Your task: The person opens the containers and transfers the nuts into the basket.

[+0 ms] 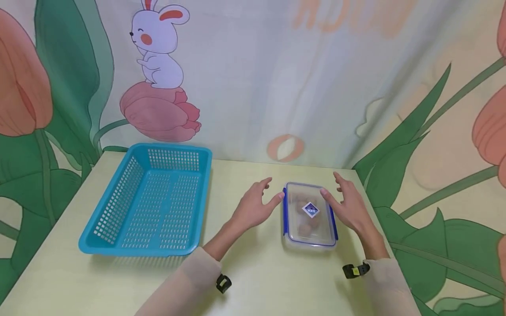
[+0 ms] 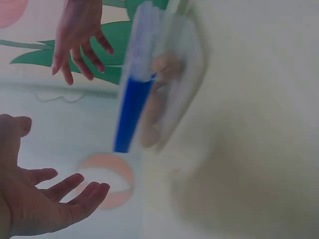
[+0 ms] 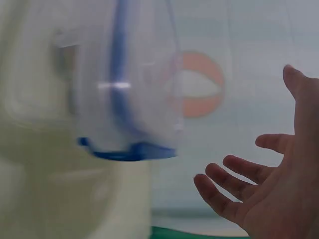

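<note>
Lumps (image 1: 306, 228) indistinct beneath translucent lid (image 1: 322, 226)

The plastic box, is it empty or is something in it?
Not empty: inside the plastic box, brownish lumps show through the clear plastic. What they are, I cannot tell.

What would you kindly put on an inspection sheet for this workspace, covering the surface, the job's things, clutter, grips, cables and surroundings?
Surface: pale table, reaching to the wall print.
Job's things: clear box on the table, lid on; rounded brown contents show through.
Clutter: only a blue basket, left of the box.
Left grip: beside the box's left side, not touching, holding nothing.
Right grip: by the box's right side, not touching, holding nothing; the head view shows its thumb over the lid.
Cables: nothing seen.
Surroundings: wall print with a rabbit and tulips.
</note>
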### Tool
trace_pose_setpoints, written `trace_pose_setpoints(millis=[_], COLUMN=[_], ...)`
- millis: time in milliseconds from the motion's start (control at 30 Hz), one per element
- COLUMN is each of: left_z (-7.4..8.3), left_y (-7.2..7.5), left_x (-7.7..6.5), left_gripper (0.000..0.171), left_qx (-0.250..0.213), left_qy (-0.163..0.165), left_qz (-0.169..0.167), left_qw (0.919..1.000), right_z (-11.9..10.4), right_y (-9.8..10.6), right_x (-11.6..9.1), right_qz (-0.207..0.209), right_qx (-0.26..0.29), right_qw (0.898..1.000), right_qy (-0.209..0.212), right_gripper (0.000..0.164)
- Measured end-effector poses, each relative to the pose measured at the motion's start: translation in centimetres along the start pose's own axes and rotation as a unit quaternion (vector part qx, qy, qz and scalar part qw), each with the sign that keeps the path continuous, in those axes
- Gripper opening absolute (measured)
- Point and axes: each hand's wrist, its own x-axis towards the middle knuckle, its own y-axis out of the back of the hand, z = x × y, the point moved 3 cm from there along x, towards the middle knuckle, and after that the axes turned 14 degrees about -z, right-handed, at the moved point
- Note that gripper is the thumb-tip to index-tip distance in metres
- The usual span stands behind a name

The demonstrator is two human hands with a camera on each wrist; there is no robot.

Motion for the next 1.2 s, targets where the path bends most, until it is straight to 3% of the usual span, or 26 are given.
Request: trace_pose_setpoints(millis=[133, 233, 467, 567, 667, 833, 1033, 1200], left_z=[-2.4, -3.5, -4.3, -4.5, -4.7, -5.4, -6.7, -7.8], left_y=[-3.0, -4.7, -7.3, -7.8, -7.9, -7.1, -4.7, -2.4], left_x=[0.9, 1.7, 2.8, 3.0, 3.3, 3.4, 2.6, 2.1], left_gripper=[0.067, 0.064, 0.058, 0.052, 0.049, 0.044, 0.037, 0.034], left_qx=[-0.079, -0.137, -0.26, -0.282, -0.281, -0.247, -0.216, -0.208], left_qy=[0.033, 0.054, 0.075, 0.084, 0.085, 0.099, 0.122, 0.137], left_qz=[-0.011, -0.017, -0.052, -0.061, -0.061, -0.038, 0.015, 0.048], left_qw=[0.9962, 0.9889, 0.9613, 0.9536, 0.9539, 0.963, 0.9685, 0.9673], right_z=[2.7, 4.1, 6.1, 6.2, 6.0, 5.0, 2.5, 0.5], right_y=[-1.8, -3.0, -5.3, -5.9, -6.1, -6.9, -8.4, -9.9], right_x=[-0.2, -0.1, 0.0, 0.0, 0.3, 1.4, 2.8, 4.4], right_qz=[-0.001, -0.01, -0.03, -0.036, -0.033, -0.03, -0.035, -0.017], right_qx=[0.057, 0.118, 0.245, 0.27, 0.292, 0.316, 0.34, 0.37], right_qw=[0.997, 0.989, 0.954, 0.943, 0.935, 0.93, 0.927, 0.92], right_qy=[-0.051, -0.085, -0.171, -0.192, -0.197, -0.187, -0.157, -0.128], right_gripper=[0.081, 0.082, 0.087, 0.079, 0.069, 0.052, 0.039, 0.037])
